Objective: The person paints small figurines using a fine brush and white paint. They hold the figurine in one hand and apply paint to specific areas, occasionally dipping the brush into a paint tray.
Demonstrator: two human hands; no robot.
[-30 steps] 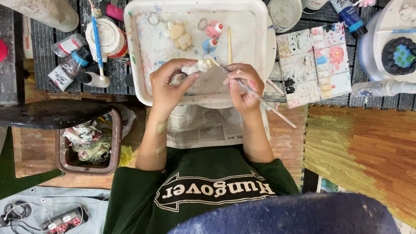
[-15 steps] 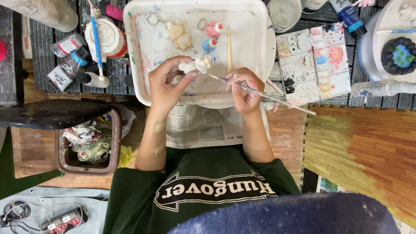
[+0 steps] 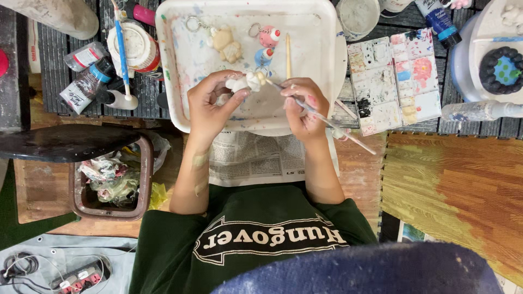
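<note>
A: What has moved? The brush has swung: its tail lay near level half a second back, and now it slants down to the right.

B: And the hands?

A: The right hand pinches the brush, tip on the figure. The left hand pinches that white figure over the tray, as before.

B: Anything near?

A: Painted charms lie in the tray; a palette sits right.

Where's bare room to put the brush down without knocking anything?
Free: the white tray floor left of the beige figure, the newspaper between the forearms, and the wooden mat right of the right hand. Crowded: paint bottles left of the tray, palette to its right.
</note>
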